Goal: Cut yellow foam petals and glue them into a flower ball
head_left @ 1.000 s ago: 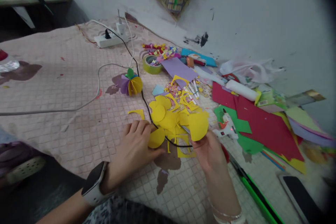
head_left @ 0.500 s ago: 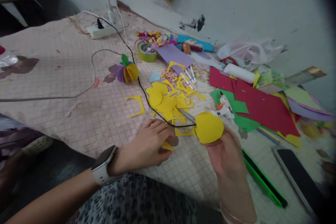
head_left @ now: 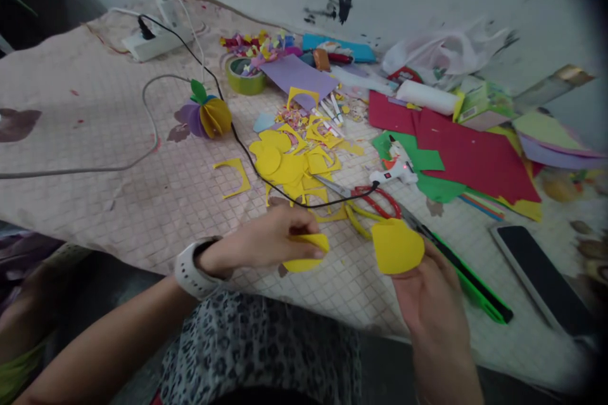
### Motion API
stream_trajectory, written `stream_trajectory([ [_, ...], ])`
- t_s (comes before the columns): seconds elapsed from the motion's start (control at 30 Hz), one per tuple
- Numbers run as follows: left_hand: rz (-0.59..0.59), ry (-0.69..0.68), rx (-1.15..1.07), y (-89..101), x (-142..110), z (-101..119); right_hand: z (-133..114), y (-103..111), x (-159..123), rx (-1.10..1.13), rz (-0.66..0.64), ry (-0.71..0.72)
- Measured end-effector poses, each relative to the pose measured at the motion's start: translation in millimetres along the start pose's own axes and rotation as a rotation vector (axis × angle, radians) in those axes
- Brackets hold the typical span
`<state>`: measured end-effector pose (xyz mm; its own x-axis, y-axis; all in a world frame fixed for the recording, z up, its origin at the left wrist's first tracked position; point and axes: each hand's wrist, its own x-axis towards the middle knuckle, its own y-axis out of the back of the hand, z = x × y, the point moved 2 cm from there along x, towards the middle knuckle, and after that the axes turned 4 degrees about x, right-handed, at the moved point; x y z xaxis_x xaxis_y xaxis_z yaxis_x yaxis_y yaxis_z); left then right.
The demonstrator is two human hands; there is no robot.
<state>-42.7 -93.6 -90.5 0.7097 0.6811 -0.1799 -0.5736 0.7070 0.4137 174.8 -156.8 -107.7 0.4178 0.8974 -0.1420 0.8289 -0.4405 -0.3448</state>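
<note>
My left hand (head_left: 259,242), with a white smartwatch on the wrist, pinches a folded yellow paper circle (head_left: 306,253) just above the near edge of the tiled floor mat (head_left: 118,202). My right hand (head_left: 430,297) grips a second yellow paper circle (head_left: 396,247) by its lower edge. Both circles are lifted off the mat, about a hand's width apart. Behind them lies a pile of yellow circles and offcuts (head_left: 285,168). Red-handled scissors (head_left: 375,197) lie just beyond my right hand.
A black cable (head_left: 247,152) crosses the yellow pile to a white glue gun (head_left: 394,168). A purple and yellow paper ball (head_left: 209,117), a tape roll (head_left: 244,74), red and green sheets (head_left: 456,152), a green-edged ruler (head_left: 456,266) and a phone (head_left: 541,278) lie around.
Both hands drew back toward me from the yellow pile, each carrying a circle. The left hand picked up its circle and folded it. The view tilted down.
</note>
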Motion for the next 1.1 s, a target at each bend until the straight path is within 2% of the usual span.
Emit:
stream_trajectory([
  [0.07,-0.012,-0.032,0.147,-16.1,11,5,-2,4,-2,-0.018,0.011,-0.005],
  [0.17,0.153,-0.146,0.537,-27.7,19,11,-4,12,-5,-0.038,0.048,0.006],
  [0.3,0.326,-0.283,0.660,-27.4,-1,9,-5,24,-10,-0.094,0.090,0.043],
  [0.33,0.314,-0.350,0.692,-29.1,-10,7,-4,26,-11,-0.117,0.094,0.055],
  [0.43,0.141,-0.482,0.775,-40.1,-35,-7,-3,28,-11,-0.181,0.095,0.080],
  [0.6,-0.023,-0.402,0.777,-48.0,-51,-28,1,28,-10,-0.220,0.088,0.064],
  [0.87,-0.018,-0.397,0.711,-40.9,-49,-24,7,46,-14,-0.314,0.081,0.086],
  [1.0,-0.045,-0.410,0.717,-40.2,-50,-21,3,52,-12,-0.616,-0.021,0.060],
  [1.1,-0.022,-0.416,0.722,-41.5,-51,-21,-4,49,-9,-0.920,-0.115,0.186],
])
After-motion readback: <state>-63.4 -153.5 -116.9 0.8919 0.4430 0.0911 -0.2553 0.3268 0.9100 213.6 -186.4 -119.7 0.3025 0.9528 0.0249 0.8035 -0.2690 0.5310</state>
